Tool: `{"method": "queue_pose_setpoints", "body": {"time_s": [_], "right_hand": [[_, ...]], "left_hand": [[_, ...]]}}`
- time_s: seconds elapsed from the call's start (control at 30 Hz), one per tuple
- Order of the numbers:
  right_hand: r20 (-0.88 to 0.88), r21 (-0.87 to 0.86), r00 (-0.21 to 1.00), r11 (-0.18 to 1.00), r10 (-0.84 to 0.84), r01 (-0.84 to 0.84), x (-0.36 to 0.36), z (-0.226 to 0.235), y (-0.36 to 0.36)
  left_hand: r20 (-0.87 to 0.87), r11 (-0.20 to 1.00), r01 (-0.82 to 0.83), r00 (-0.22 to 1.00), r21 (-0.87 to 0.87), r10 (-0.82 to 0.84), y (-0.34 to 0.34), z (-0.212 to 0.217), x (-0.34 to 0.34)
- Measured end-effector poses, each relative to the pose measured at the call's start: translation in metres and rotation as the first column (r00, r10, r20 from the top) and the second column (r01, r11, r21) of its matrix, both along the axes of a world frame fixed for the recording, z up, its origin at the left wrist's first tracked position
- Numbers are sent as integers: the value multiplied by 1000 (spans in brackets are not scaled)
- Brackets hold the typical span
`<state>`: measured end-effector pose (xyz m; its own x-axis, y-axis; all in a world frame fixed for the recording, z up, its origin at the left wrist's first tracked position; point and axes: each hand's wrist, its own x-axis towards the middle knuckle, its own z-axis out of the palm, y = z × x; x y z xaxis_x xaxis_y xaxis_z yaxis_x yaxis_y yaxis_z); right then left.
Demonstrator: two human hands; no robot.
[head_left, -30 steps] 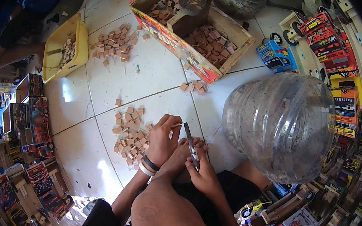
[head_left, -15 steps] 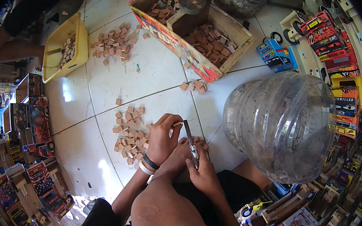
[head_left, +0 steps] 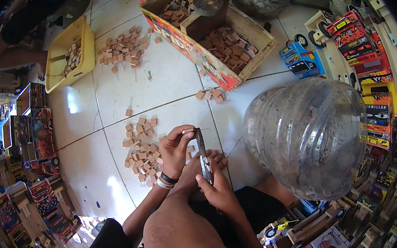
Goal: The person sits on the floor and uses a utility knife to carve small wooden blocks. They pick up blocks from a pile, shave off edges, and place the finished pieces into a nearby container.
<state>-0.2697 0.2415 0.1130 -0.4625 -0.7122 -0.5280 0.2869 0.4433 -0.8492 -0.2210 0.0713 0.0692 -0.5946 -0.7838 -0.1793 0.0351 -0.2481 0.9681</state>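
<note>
Left hand (head_left: 175, 147): lower centre of frame, fingers closed, pinching a small piece at the top end of a knife (head_left: 203, 155). Wrist bears bands.
Right hand (head_left: 218, 187): just right of and below the left, closed around the lower end of the knife, which runs slanted between the two hands. Whether the small piece is wood cannot be told.
Bare foot (head_left: 206, 161): directly under the hands, on the tiled floor (head_left: 164, 81).
Pile of small brown blocks (head_left: 139, 149): on the floor, just left of the left hand.
Clear jug (head_left: 307, 134): lying right of centre, near the right hand.
Cardboard box (head_left: 209, 32): upper centre, holding more blocks.
Yellow tray (head_left: 69, 58): upper left, well apart.
Stacked toy packages (head_left: 364, 40): along right and left edges.
</note>
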Motion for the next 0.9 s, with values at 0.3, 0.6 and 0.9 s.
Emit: {"method": "queue_pose_setpoints", "body": {"time_s": [0.3,0.6,0.9], "right_hand": [[-521,25,854,1000,13,0,2,-4,-5],[-603,652,624,758,497,26,-20,36,-18],[-686,466,660,881,306,75,-31,19,-23]], "left_hand": [[163,974,52,986,-221,-16,-7,15,-9],[462,840,277,886,-467,-35,-12,-22,-15],[324,782,219,946,-584,-23,-26,-52,-34]]}}
